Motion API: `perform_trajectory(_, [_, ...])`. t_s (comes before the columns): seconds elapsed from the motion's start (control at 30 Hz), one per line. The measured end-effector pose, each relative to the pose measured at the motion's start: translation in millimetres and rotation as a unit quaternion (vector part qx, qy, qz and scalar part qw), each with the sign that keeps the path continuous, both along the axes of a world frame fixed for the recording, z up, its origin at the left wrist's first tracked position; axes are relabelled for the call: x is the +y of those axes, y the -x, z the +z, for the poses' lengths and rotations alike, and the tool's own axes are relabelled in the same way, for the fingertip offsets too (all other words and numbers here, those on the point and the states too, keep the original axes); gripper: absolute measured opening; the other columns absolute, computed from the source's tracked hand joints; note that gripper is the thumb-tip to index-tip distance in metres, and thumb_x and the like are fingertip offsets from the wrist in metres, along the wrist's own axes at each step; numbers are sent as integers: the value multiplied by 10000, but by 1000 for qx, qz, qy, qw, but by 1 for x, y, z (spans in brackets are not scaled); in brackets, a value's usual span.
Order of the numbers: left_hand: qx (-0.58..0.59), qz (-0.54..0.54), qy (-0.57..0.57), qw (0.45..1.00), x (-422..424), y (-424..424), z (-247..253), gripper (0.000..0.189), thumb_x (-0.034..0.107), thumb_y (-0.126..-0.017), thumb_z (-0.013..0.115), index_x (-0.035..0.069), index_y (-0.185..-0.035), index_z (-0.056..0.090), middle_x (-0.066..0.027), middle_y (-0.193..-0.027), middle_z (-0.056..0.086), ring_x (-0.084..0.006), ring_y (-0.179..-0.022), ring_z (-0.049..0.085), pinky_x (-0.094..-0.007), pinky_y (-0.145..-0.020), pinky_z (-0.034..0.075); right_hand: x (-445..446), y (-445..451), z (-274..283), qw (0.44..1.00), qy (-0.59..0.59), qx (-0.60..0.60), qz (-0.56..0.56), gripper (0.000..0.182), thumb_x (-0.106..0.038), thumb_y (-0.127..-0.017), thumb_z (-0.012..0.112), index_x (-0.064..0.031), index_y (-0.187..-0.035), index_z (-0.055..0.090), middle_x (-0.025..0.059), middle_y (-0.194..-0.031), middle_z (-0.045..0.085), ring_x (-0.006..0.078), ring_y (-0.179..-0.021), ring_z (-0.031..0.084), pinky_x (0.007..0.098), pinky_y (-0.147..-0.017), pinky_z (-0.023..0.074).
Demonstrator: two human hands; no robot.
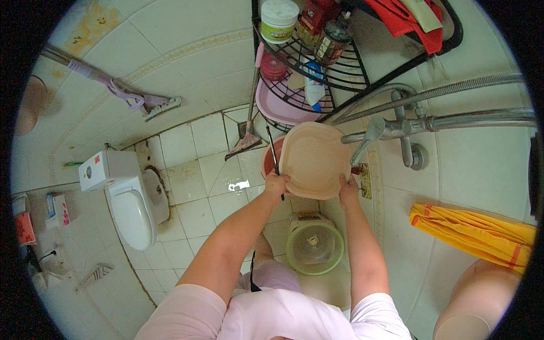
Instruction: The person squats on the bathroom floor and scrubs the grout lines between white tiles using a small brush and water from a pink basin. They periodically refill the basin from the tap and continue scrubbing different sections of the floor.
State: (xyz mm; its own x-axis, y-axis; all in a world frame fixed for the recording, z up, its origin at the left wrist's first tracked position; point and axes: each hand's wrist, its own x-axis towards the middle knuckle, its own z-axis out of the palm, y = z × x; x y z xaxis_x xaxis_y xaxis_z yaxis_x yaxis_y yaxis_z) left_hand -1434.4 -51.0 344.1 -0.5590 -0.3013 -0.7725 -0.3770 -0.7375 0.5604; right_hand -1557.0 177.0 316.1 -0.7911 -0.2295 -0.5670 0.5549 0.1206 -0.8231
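Observation:
Between my two hands is a peach-coloured plastic basin [316, 159], held out in front of me close to the wall tap [374, 131]. My left hand [277, 183] grips its left edge and also has a thin black rod [273, 151] against it, pointing away from me. On the basin's right edge, my right hand [348, 191] is closed around the rim. Behind and below the basin, a reddish-pink tub [268, 159] is partly hidden. Nearer my legs stands a translucent container with a green rim [314, 248].
A black wire corner shelf [346, 83] holds several bottles and tubs. A pink-handled broom or squeegee [248, 138] leans beyond the basin. Left are a white toilet [134, 216] and a wall-hung mop [140, 100]. A yellow towel [471, 233] hangs right. The tiled floor [187, 182] has a shiny patch.

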Motion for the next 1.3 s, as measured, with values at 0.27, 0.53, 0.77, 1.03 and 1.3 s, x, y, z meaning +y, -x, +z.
perform_trajectory(0.27, [-3,-13,51,999,2,3,4,357,5,-772,500,26,-1119,417,-177,-978,584,-318,-780,626,-468,-554,560,-5,2,9,997,-68,19,-8,443,-172,-913,490,22,-1294,374,131,-1271,466,252,-1131,463,361,-934,370])
perform_trajectory(0.53, [47,-32,147,988,1,2,-15,326,24,-801,505,18,-1127,487,-143,-980,601,-273,-794,623,-418,-592,558,-5,4,5,999,-35,5,-8,419,-152,-912,488,8,-1287,392,128,-1264,475,245,-1122,474,346,-932,369])
perform_trajectory(0.77, [36,-17,94,995,2,0,-17,430,49,-797,586,43,-1210,468,-70,-1043,596,-188,-873,574,-294,-757,465,1,4,-7,995,-83,56,29,401,-230,-910,520,-11,-1239,449,84,-1146,548,186,-970,532,320,-804,435])
perform_trajectory(1.03, [31,41,56,997,8,1,-24,336,68,-822,566,39,-1144,476,-80,-968,596,-215,-771,598,-341,-591,513,-2,0,2,996,-69,34,47,441,-237,-920,500,-7,-1282,399,104,-1203,519,210,-1058,510,333,-887,411])
perform_trajectory(1.3, [31,26,61,997,10,2,-38,322,46,-819,548,67,-1137,503,-66,-935,605,-189,-740,589,-317,-556,489,1,2,-12,997,-64,24,25,457,-219,-917,502,-16,-1303,367,111,-1246,488,233,-1092,506,358,-888,434])
